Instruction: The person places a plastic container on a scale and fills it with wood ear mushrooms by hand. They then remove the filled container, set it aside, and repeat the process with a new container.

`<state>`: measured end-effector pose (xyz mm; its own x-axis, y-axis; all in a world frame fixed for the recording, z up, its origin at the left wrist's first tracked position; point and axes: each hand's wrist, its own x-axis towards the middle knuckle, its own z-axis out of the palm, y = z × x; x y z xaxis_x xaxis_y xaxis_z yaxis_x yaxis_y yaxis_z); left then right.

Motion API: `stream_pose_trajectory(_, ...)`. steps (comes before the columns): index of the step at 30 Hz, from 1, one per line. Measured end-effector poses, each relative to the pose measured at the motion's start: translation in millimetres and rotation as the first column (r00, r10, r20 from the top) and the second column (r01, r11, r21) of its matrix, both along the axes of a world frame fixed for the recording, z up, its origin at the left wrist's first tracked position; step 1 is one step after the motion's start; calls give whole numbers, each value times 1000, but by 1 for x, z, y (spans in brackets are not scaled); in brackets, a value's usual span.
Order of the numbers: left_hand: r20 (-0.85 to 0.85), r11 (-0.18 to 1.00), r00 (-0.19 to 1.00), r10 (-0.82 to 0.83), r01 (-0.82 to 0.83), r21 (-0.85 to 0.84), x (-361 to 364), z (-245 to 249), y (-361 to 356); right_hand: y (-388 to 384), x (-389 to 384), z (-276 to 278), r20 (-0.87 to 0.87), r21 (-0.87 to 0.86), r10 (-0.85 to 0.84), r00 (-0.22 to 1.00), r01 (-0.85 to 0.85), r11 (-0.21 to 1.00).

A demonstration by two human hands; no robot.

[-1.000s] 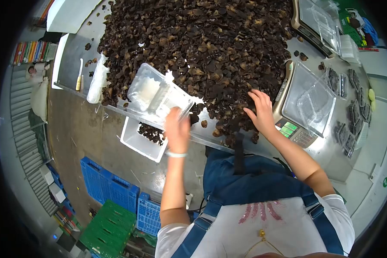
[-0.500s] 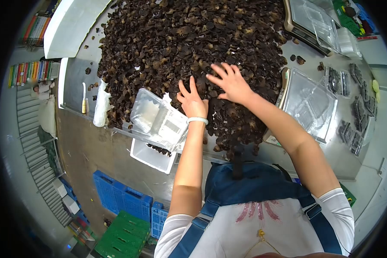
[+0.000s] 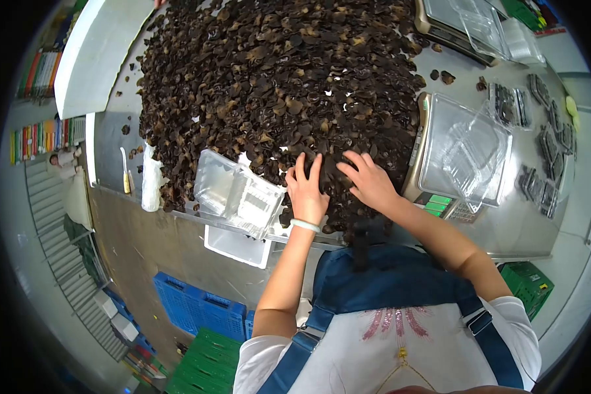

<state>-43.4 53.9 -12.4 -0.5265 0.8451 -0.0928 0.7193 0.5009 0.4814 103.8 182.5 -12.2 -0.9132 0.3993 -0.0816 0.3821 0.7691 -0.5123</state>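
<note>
Left hand (image 3: 308,202): mine, fingers spread in dark pieces (image 3: 269,85).
Right hand (image 3: 374,188): likewise, apart from left.
Dark pieces: upper centre; I judge handling underway, gripping needs closed fingers.

My single view looks from my head, within arm's reach, forward and steeply down on my left fingers (image 3: 300,169) and right fingers (image 3: 358,159) near its middle. Its wide, curved field takes in my chest (image 3: 374,354) nearer than them, the worktop (image 3: 512,230) around and beyond, and floor (image 3: 134,243) to their left.
</note>
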Motion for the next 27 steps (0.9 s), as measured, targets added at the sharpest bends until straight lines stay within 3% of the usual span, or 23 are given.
stream_pose_trajectory(2,144,997,989,22,-10,-82,-5,-5,9,-6,-13,1,11,-22,-129,992,129,991)
stream_pose_trajectory(4,287,992,957,-28,-7,123,-10,-22,20,-11,-24,-13,29,-116,-240,970,242,963)
stream_pose_trajectory(6,481,972,876,-40,-78,223,-11,-17,29,-11,-32,-21,-129,-302,-270,954,222,927)
stream_pose_trajectory(8,643,970,764,-51,-115,213,-11,-4,29,-5,-23,-3,-117,-568,-377,919,249,785)
stream_pose_trajectory(11,599,950,785,-155,-47,308,9,34,37,-4,5,29,-267,-589,-453,850,228,776)
stream_pose_trajectory(16,494,868,758,-426,189,459,76,99,96,19,83,85,-402,-476,-596,695,397,785)
stream_pose_trajectory(18,463,794,685,-562,292,533,111,110,131,34,123,102,-424,-414,-663,616,519,747)
stream_pose_trajectory(22,464,691,523,-715,428,583,180,104,198,63,194,95,-459,-462,-786,413,645,609)
stream_pose_trajectory(25,340,626,526,-779,625,467,211,60,220,71,235,66,-291,-308,-795,532,735,604)
stream_pose_trajectory(27,271,589,528,-805,764,264,219,44,220,69,254,55,-134,-157,-753,645,736,659)
